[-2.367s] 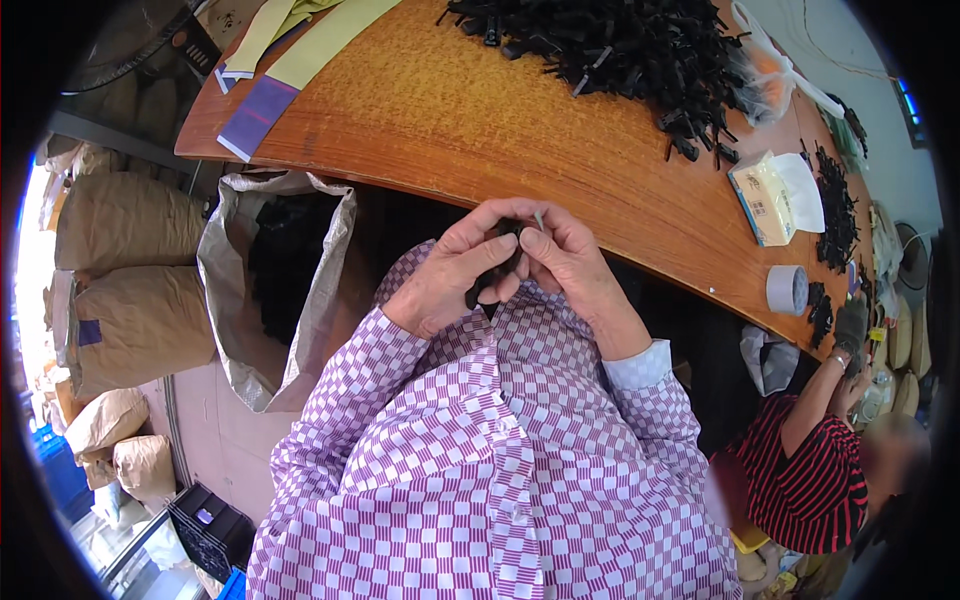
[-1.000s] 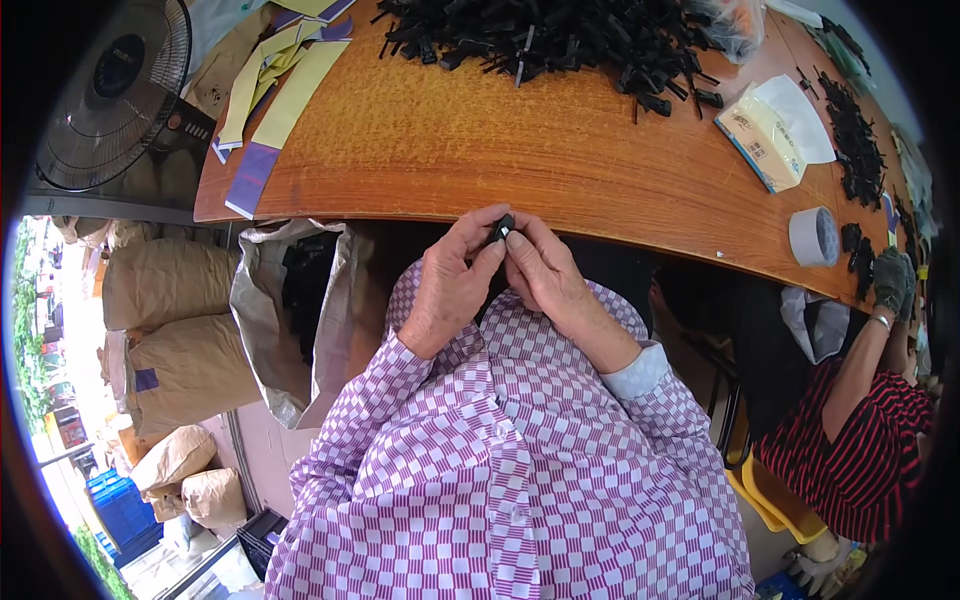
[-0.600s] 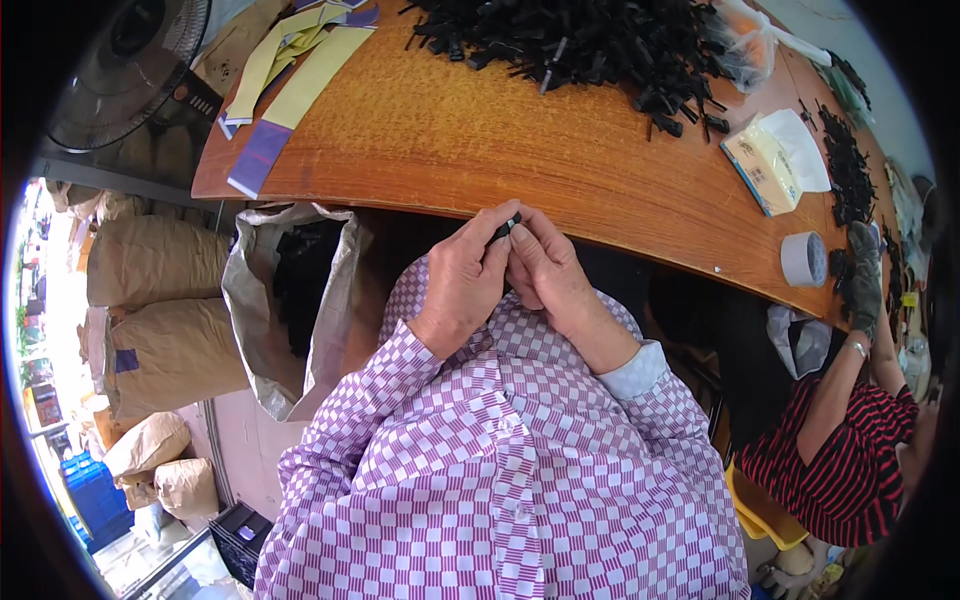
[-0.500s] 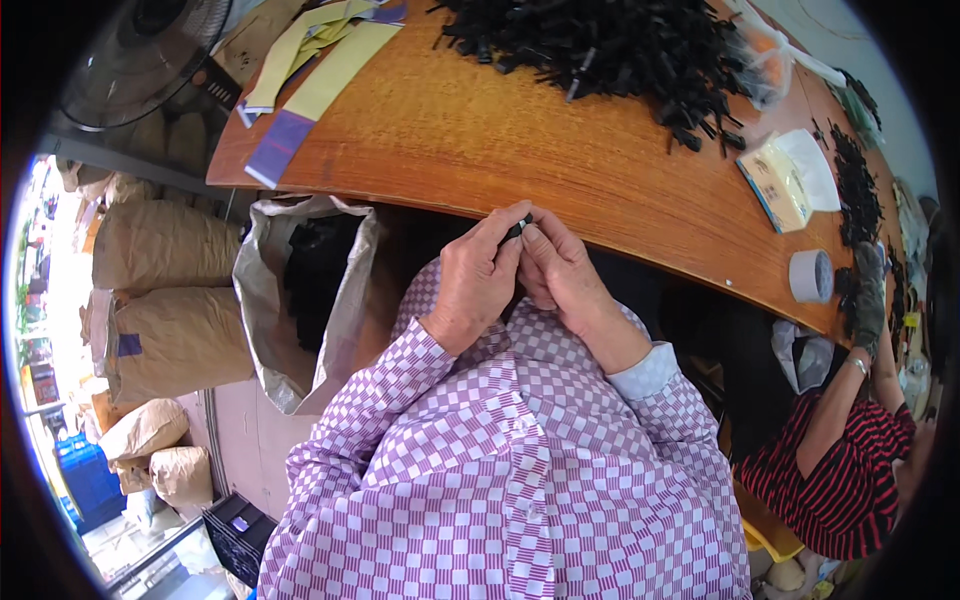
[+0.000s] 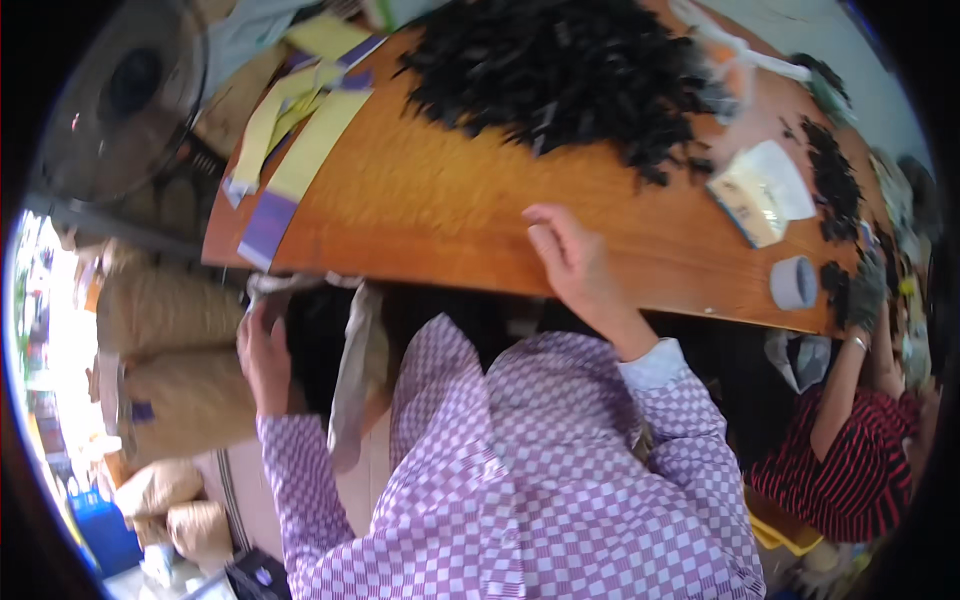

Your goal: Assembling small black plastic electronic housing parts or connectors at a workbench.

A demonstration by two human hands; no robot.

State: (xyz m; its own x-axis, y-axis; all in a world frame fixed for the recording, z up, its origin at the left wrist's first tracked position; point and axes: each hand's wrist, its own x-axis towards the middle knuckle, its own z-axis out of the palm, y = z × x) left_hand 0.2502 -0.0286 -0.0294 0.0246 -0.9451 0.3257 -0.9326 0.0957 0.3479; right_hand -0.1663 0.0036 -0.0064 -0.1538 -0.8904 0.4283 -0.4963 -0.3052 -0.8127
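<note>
My left hand (image 5: 265, 362) is at the left rim of a whitish woven sack (image 5: 357, 375), with black contents dimly seen inside. Its fingers point up and stand a little apart; nothing shows between them. Over the table's near edge, my right hand (image 5: 578, 270) reaches up with fingers stretched out to the left and the thumb apart, holding nothing I can see. Beyond it, a large heap of small black plastic pieces (image 5: 560, 85) lies on the wooden table (image 5: 430, 200).
Yellow and purple paper strips (image 5: 318, 140) lie at the table's left, near a fan (image 5: 135, 80). To the right are a tissue pack (image 5: 750, 205), a tape roll (image 5: 793, 283) and a co-worker's gloved hand (image 5: 865, 295) by more black pieces. Brown sacks (image 5: 185, 390) stand left.
My hands have parted from around a small black piece. The left has moved left to the sack; the right has opened and stays near the table edge. The view has shifted slightly.
</note>
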